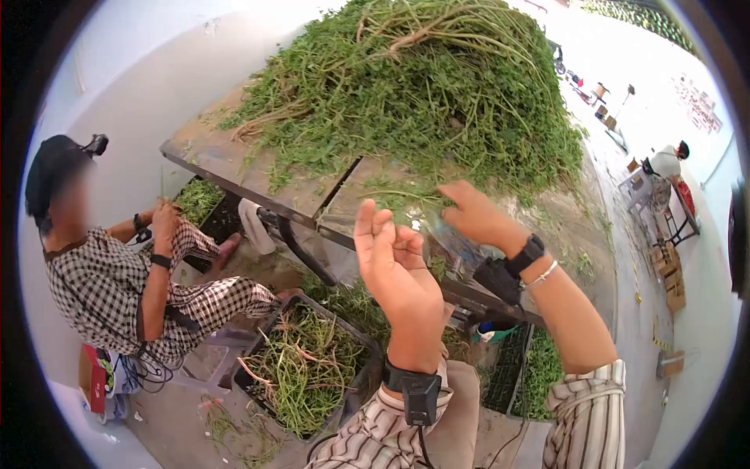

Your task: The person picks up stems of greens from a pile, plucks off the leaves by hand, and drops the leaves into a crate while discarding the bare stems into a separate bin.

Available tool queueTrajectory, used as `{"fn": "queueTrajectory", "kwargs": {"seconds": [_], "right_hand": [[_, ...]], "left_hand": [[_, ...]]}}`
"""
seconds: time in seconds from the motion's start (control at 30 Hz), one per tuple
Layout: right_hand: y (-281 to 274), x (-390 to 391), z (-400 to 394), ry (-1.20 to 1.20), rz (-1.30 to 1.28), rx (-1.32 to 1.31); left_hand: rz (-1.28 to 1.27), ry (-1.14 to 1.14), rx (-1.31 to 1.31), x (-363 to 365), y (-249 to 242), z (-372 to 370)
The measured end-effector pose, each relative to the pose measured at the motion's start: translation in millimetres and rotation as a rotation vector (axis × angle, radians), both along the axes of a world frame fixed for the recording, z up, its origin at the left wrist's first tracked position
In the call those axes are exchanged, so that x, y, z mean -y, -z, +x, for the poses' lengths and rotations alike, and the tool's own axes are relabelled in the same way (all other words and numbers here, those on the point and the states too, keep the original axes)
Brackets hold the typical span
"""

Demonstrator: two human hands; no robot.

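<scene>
My left hand point(400, 273) is raised in front of the table edge, palm up, with its fingers curled loosely and nothing visible between them. Over the tabletop, my right hand point(476, 215) reaches toward loose green sprigs point(398, 193); its fingertips are near them, and whether it pinches anything is too blurred to tell. A large heap of leafy green stems point(422, 102) covers much of the table point(219, 148) behind both hands.
A black crate point(367, 344) of cut stems stands on the floor below, left of my left arm. Trays of greens point(539, 375) lie under the table at right. A seated person point(101, 266) in checked clothes works at left. Boxes point(668, 273) stand far right.
</scene>
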State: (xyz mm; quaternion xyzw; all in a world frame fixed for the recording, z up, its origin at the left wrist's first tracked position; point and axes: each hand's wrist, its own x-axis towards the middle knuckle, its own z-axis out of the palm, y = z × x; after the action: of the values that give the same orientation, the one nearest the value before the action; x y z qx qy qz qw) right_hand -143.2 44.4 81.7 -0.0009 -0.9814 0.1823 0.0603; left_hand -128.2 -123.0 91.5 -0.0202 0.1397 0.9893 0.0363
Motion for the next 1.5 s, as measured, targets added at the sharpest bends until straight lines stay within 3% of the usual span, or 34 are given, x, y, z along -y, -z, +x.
{"fn": "queueTrajectory", "kwargs": {"seconds": [0.07, 0.13, 0.3, 0.4, 0.53, 0.6, 0.73, 0.8, 0.83, 0.9, 0.93, 1.0, 1.03, 1.13, 1.2, 1.27, 1.37, 1.47, 1.5], "right_hand": [[-16, 12, 15, 0.035, -0.126, -0.061], [-20, 35, 28, -0.077, -0.409, -0.092], [-5, 62, 44, -0.074, -0.729, 0.296], [1, 37, 46, 0.047, -0.744, 0.422], [-10, -19, 58, 0.150, -0.781, 0.391], [-7, -57, 60, 0.432, -0.585, 0.263], [-11, -90, 76, 0.478, -0.429, 0.104], [-34, -51, 91, 0.324, -0.814, 0.219], [-35, -41, 97, 0.320, -0.826, 0.229], [-36, -28, 104, 0.265, -0.854, 0.574], [-26, -37, 105, 0.257, -0.860, 0.573], [-5, -67, 106, 0.209, -0.495, 0.305], [-27, -61, 102, 0.344, -0.293, 0.266], [-34, -83, 83, 0.242, -0.147, 0.067], [-46, -65, 62, 0.246, -0.226, 0.118], [-34, -60, 40, -0.039, -0.089, -0.055], [-7, -52, 6, -0.143, -0.139, -0.073], [9, -49, -15, -0.120, -0.057, 0.113], [16, -49, -16, -0.106, -0.052, 0.061]], "left_hand": [[-0.004, 0.026, 0.026, -2, 0, 0], [0.013, 0.042, 0.009, -4, 0, 0], [0.009, 0.056, 0.018, -8, 8, -3], [0.049, 0.077, 0.030, -5, 10, -6], [0.061, 0.127, 0.066, -9, 10, -4], [0.081, 0.149, 0.061, -9, 12, -3], [0.119, 0.160, 0.063, -16, 11, -3], [0.090, 0.167, 0.052, -12, 10, -2], [0.090, 0.171, 0.048, -12, 10, -1], [0.081, 0.169, 0.048, -12, 12, -1], [0.085, 0.170, 0.045, -13, 13, -1], [0.094, 0.168, 0.051, -14, 15, -1], [0.102, 0.179, 0.059, -15, 16, 1], [0.111, 0.196, 0.059, -19, 15, 3], [0.097, 0.202, 0.072, -21, 13, 5], [0.089, 0.205, 0.059, -21, 14, 6], [0.088, 0.201, 0.045, -22, 16, 6], [0.111, 0.195, 0.057, -21, 16, 4], [0.111, 0.192, 0.064, -21, 16, 3]]}}
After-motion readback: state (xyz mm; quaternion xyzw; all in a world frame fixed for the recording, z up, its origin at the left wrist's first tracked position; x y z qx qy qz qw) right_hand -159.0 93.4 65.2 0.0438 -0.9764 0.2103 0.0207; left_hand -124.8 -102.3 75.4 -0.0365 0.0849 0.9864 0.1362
